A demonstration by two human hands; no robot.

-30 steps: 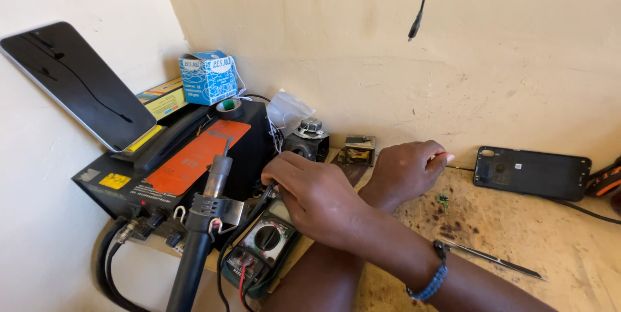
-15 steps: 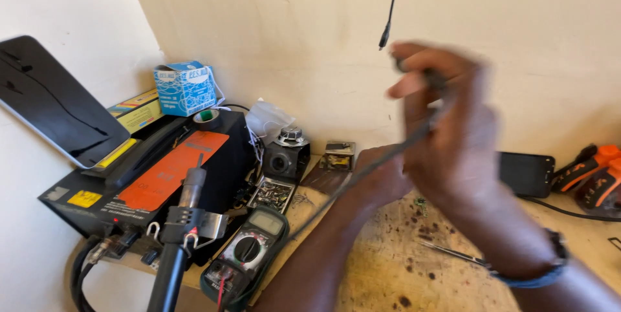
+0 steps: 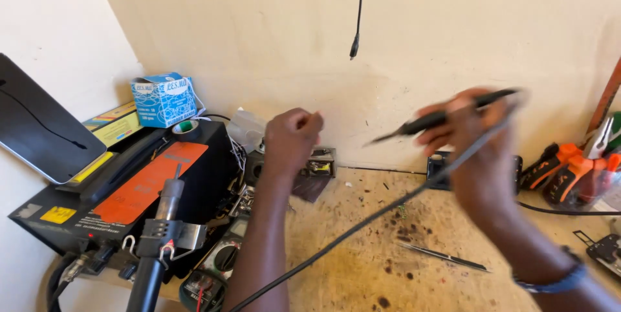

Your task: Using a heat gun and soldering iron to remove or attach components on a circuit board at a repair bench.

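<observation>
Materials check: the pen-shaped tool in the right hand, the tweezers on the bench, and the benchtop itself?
Pen-shaped tool in the right hand: black, matte, probably plastic with a thin metal tip; motion blur leaves it open. Its cable looks rubber-sheathed. Tweezers: dark, slim, faintly glinting, likely metal. Benchtop: tan, grainy, dark-stained, looks like raw wood or board.

I am seeing: matt black plastic soldering iron [image 3: 446, 115]; rough, stained wooden bench [image 3: 362, 254]; glossy blue cardboard box [image 3: 164, 98]; matt black rework station [image 3: 116, 202] casing; chalky matt painted wall [image 3: 453, 27]; thin shiny metal tweezers [image 3: 443, 256].
</observation>
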